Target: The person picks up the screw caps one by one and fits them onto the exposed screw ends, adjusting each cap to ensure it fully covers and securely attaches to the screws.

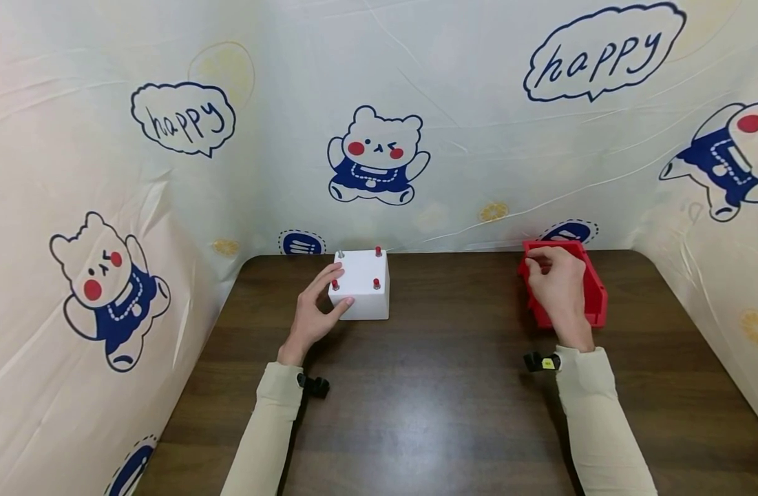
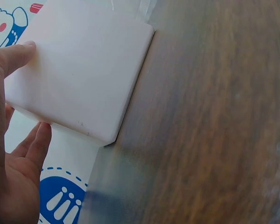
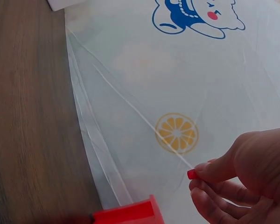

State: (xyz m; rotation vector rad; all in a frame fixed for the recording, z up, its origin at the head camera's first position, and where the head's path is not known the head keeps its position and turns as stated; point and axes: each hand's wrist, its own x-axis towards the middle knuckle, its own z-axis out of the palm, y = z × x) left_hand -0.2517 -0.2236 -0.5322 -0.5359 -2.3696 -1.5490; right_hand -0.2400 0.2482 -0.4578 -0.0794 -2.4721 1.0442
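Note:
A white box (image 1: 361, 282) stands on the table with metal posts at its top corners. Red caps (image 1: 378, 251) cover three of these posts, while the back left metal post (image 1: 340, 254) is bare. My left hand (image 1: 312, 313) holds the box from its left side, thumb on the front face (image 2: 79, 70) and fingers along the side. Over the red bin (image 1: 595, 296), my right hand (image 1: 560, 286) pinches a small red cap (image 3: 192, 174) between thumb and forefinger. The bin's contents are mostly hidden by that hand.
The brown wooden table (image 1: 416, 399) has a printed cloth (image 1: 465, 138) hanging behind it and along both sides. The box and the bin both stand near the table's back edge, apart from each other. A dark camera (image 1: 317, 387) is strapped to the left wrist.

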